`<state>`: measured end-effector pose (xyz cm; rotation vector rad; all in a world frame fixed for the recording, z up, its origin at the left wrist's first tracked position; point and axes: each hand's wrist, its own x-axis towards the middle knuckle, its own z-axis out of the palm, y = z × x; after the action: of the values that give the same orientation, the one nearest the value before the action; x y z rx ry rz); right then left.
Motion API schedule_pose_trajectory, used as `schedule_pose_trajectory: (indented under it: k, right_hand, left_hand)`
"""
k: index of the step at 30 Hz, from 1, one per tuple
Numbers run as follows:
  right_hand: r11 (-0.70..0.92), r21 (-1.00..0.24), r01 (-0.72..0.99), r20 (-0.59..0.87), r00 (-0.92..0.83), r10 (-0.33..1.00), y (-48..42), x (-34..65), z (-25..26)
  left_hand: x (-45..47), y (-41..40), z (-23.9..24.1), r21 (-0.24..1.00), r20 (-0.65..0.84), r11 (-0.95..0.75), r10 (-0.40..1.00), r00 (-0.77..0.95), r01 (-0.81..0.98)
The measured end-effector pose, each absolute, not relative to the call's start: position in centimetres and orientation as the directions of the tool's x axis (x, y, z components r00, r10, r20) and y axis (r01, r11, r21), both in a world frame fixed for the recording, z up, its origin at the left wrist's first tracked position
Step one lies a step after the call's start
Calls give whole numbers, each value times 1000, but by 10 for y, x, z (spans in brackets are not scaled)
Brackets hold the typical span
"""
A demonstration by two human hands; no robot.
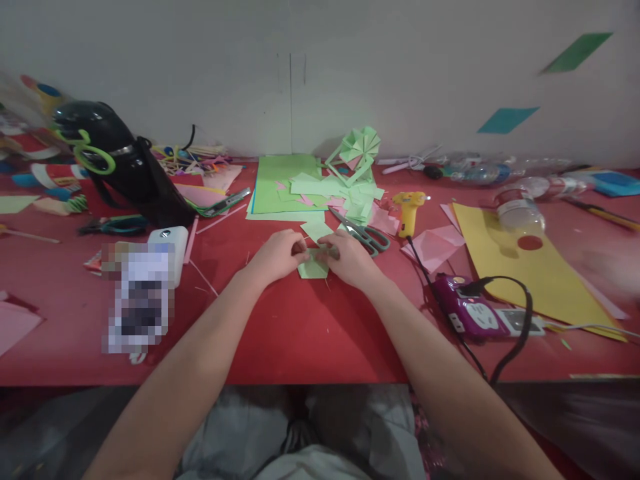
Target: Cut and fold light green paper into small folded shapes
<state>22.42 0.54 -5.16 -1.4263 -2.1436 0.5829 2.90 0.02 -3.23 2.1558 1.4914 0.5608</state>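
My left hand (279,255) and my right hand (347,259) meet over a small piece of light green paper (313,268) lying on the red table (300,327). The fingers of both hands are curled and pinch the paper's upper edge. Just behind the hands lies another loose green piece (316,230). Grey-handled scissors (361,232) rest right beside my right hand.
Green sheets (283,183) and a folded green paper structure (356,152) sit at the back. A yellow glue gun (409,210), pink paper (434,245), a yellow sheet (530,273), a plastic bottle (519,212) and a purple power strip (473,312) lie right. A black helmet (107,153) stands left.
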Motion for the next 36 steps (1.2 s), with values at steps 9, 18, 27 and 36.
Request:
schedule_pose_trajectory:
  k: [9, 18, 27, 36]
  right_hand:
    - [444, -491, 749, 172, -417, 893, 5, 224, -52]
    - [430, -557, 710, 163, -414, 895, 4, 222, -49]
    - [451, -594, 666, 194, -425, 884, 4, 220, -47]
    - [489, -679, 547, 353, -341, 871, 2, 220, -41]
  left_hand:
    - [31, -2, -32, 533, 8, -292, 940, 341, 794]
    - [34, -2, -36, 618, 19, -285, 937, 349, 733]
    - [34, -2, -35, 555, 67, -369, 913, 402, 746]
    - [36, 0, -32, 705, 213, -359, 930, 300, 612]
